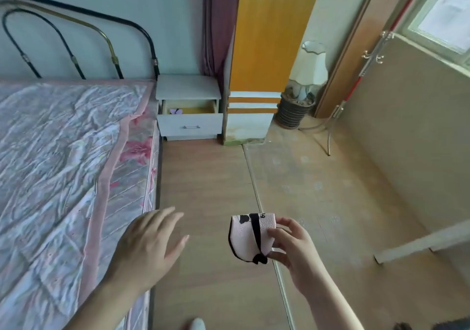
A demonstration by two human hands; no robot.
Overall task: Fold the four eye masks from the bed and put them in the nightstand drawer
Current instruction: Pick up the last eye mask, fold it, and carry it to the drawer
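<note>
My right hand [292, 247] holds a folded pink eye mask [248, 237] with black trim and a black strap, pinched at its right side above the floor. My left hand [150, 245] hovers with fingers spread and nothing in it, over the bed's near edge. Far ahead stands the white nightstand [188, 87], with its drawer [190, 123] pulled out. A small lilac item [176, 111] lies inside the drawer at the left. The bed [58, 164] at left has a wrinkled pink floral cover; I see no masks on its visible part.
An orange and white wardrobe [264, 50] stands right of the nightstand. Beside it sit a dark woven basket [292, 112] holding a white lamp, and a metal coat stand [356, 80]. Wooden floor [208, 177] runs between bed and wall.
</note>
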